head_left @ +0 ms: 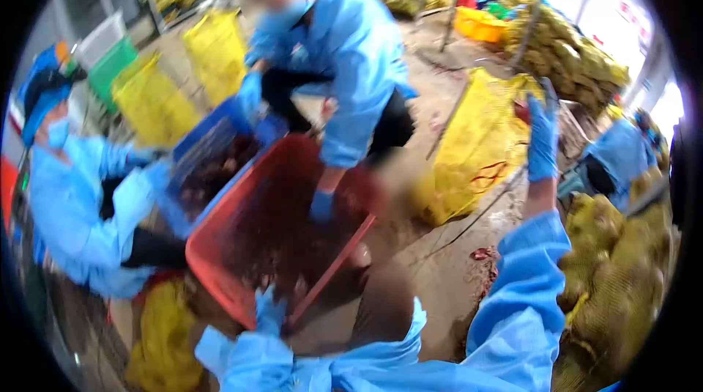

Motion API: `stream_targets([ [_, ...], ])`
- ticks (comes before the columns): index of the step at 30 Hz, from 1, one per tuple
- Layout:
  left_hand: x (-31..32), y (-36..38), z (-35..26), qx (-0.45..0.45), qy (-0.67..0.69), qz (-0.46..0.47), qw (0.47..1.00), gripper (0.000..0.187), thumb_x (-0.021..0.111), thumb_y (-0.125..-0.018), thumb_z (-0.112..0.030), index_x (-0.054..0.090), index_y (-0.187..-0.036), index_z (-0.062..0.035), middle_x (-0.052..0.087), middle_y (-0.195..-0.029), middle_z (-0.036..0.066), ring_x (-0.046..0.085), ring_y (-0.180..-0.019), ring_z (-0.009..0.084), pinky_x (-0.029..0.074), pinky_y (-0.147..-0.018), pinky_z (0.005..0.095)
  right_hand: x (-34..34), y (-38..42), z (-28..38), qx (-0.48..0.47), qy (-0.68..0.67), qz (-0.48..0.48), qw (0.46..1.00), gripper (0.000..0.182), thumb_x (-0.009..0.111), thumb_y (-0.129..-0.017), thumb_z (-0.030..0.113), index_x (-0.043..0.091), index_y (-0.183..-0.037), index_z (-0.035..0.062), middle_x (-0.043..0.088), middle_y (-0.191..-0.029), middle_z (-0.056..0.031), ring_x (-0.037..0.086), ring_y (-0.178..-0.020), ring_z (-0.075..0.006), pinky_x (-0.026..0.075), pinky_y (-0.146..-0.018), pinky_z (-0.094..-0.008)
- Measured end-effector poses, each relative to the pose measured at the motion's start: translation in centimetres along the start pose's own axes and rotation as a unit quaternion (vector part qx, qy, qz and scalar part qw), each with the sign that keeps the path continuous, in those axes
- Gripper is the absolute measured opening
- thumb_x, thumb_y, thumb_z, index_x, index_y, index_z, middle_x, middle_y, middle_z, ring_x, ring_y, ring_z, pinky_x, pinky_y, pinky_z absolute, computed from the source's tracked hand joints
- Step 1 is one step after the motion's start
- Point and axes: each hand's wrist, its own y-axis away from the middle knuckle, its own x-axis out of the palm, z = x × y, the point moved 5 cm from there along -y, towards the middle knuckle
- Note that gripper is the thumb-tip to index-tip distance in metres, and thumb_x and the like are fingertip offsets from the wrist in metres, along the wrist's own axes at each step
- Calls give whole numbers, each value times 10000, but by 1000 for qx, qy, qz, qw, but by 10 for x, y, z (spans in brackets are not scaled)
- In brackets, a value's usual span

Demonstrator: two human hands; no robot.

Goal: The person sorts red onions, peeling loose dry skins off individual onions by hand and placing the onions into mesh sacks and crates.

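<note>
My left hand [269, 313], in a blue glove, is at the near rim of a red bin [206, 264], its fingers apart and pointing inward. Dark reddish, wet-looking pieces [267, 271] lie in the bin; blur hides their kind. My right hand [542, 144], also gloved, is raised at the right beside a yellow mesh bag [476, 146], with its fingers stretched upward. A reddish piece [522, 111] shows near those fingers, apparently at the bag's mouth. Nothing is clearly gripped in either hand.
Across the bin a co-worker [355, 55] reaches a gloved hand into it. Another person [80, 201] sits left, by a blue bin [176, 205] of dark pieces. Filled mesh sacks [615, 297] are piled right. Reddish scraps [482, 253] lie on the wet floor.
</note>
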Motion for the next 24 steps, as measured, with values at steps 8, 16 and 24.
stream_targets([
  [8, -13, 43, -32, 8, 70, -118, 991, 294, 568, -801, -286, 606, -1012, -85, 578, -1053, 150, 571, -914, 344, 427, -851, 439, 162, 247, -52, 34, 122, 486, 865, 331, 547, -770, 73, 599, -1097, 77, 607, -1057, -109, 575, -991, -243, 438, -881, -319],
  [16, -25, 45, -58, 146, -46, -170, 973, 230, 536, -824, -277, 612, -874, -66, 616, -868, 73, 579, -836, 245, 402, -711, 408, 224, 369, -161, -12, 300, 738, 604, 454, 545, -784, 383, 539, -1196, 192, 575, -1100, -150, 572, -972, -333, 460, -829, -432],
  [24, -30, 36, -60, 168, -46, -175, 969, 141, 540, -835, -251, 585, -841, -118, 584, -803, 33, 556, -790, 214, 371, -681, 396, 238, 360, -209, 29, 312, 711, 630, 370, 555, -763, 369, 627, -1071, 175, 637, -974, -143, 602, -909, -320, 479, -783, -413],
])
